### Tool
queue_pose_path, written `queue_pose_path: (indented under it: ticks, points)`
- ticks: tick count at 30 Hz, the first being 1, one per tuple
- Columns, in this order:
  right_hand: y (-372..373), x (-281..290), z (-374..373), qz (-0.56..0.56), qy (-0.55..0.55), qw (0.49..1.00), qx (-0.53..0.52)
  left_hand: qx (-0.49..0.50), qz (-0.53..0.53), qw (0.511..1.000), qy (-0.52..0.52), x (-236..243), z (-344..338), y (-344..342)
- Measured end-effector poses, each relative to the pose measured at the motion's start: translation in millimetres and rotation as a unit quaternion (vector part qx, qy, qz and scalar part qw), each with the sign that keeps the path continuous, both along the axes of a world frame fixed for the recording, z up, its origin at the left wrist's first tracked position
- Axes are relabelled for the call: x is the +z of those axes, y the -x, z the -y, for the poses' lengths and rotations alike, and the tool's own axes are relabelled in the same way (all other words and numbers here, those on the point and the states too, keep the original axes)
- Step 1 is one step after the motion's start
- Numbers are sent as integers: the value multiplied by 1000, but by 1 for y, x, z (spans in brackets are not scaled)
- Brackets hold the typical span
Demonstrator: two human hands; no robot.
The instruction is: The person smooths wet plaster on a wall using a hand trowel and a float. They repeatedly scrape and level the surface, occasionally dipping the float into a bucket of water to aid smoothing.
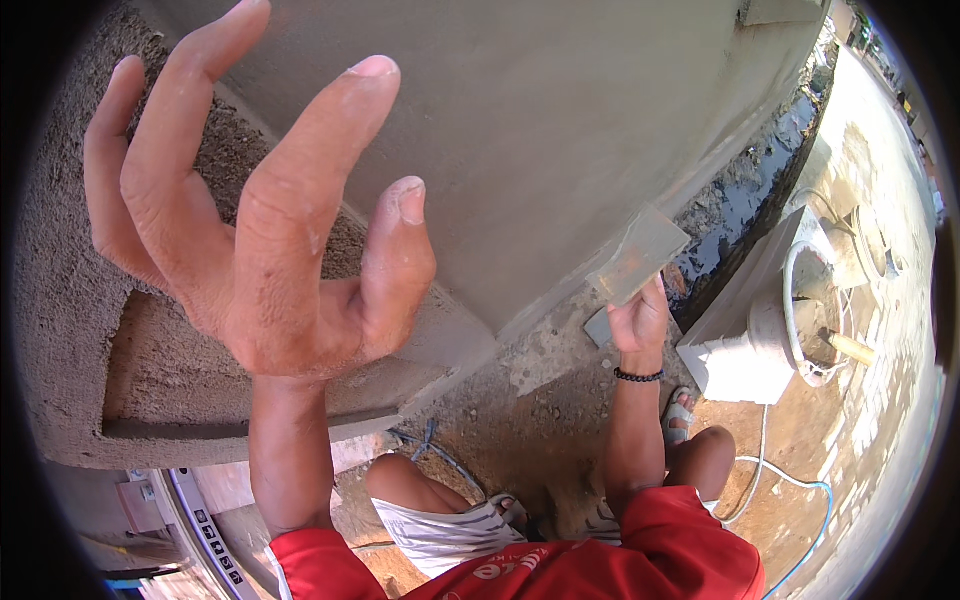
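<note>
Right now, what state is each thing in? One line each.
left hand: raised, open, empty
right hand: closed on flat plate
flat plate: held, tilted
wall face: smooth, grey
bucket: open-topped, handle sticking out
sandal: worn
cord: loosely curved

Two hands (275, 285) (638, 328), one held flat tool (645, 252), one bracelet (638, 376)

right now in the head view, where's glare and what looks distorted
Head view, upper right: the sunlit ground is washed nearly white; head view, lower left: the pale strip curves near the black border; head view, upper left: the left hand looms large, apparently close to the lens.
</note>
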State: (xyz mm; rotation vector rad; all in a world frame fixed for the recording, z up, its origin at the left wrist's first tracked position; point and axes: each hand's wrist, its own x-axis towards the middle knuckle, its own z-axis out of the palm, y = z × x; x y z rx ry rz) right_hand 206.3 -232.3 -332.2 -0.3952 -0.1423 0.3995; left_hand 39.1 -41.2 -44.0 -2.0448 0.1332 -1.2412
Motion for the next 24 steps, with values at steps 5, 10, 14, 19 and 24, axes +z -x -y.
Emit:
queue_pose_path:
  ticks: [5, 10, 14, 19, 24]
  points:
    - [-9, -7, -18, 139, 159, 974, -79, -51, -14, 998, 23, 0, -7, -1]
    - [-22, 13, -47, 212, 330, 895, -215, -46, -10, 999, 23, -1, -7, 0]
    - [10, 11, -90, 274, 385, 831, -294, -67, 11, 997, 24, -4, -7, -7]
    - [47, 0, -74, 445, 346, 772, -293, -36, -21, 999, -14, 6, -10, 4]
    - [-52, -13, -30, 147, 355, 879, -281, -56, -36, 998, 4, 4, -12, 3]
